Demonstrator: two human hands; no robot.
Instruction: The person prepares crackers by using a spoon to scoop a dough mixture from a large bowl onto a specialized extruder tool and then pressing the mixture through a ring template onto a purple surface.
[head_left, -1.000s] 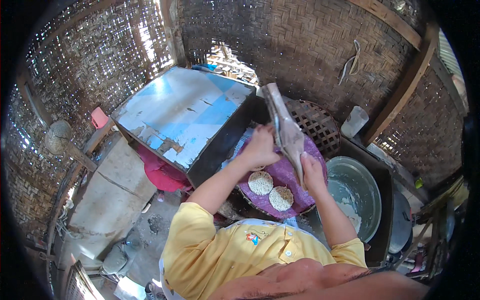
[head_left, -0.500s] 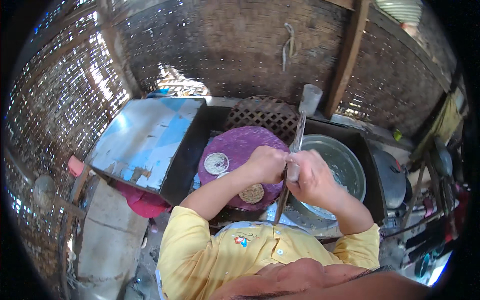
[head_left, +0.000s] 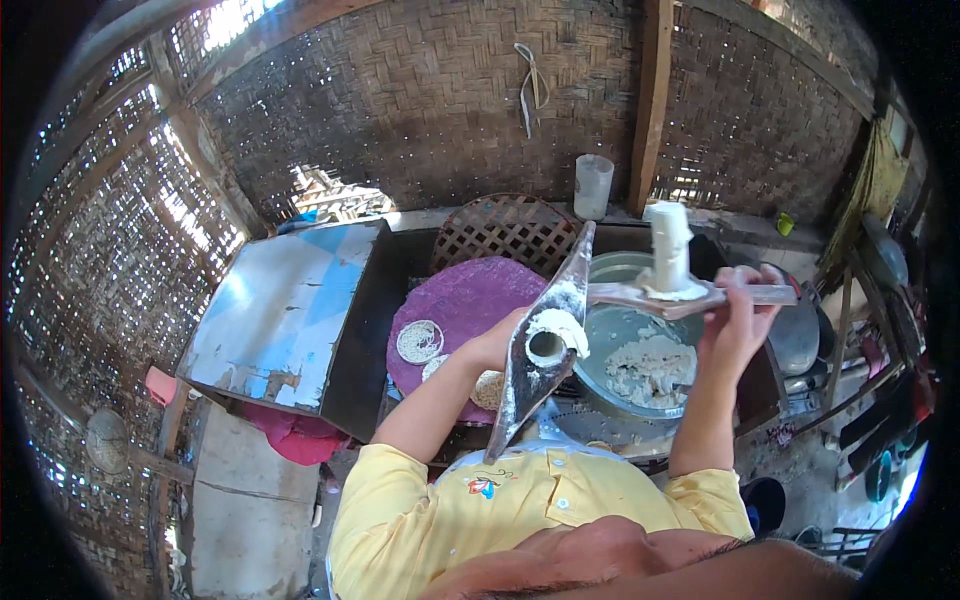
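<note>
Head | left fingers (head_left: 498,340) mostly behind dark board (head_left: 525,388) | basin (head_left: 612,270) part-hidden

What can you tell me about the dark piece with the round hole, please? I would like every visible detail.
The dark piece looks wooden, broad in the middle and tapering toward both ends. Thick white paste rings its round central opening, and whitish smears mark the wood above. It is held up at a slant, its upper end leaning to the right, between the purple round surface and the basin in this view. The left hand grips it, partly hidden behind it.
</note>
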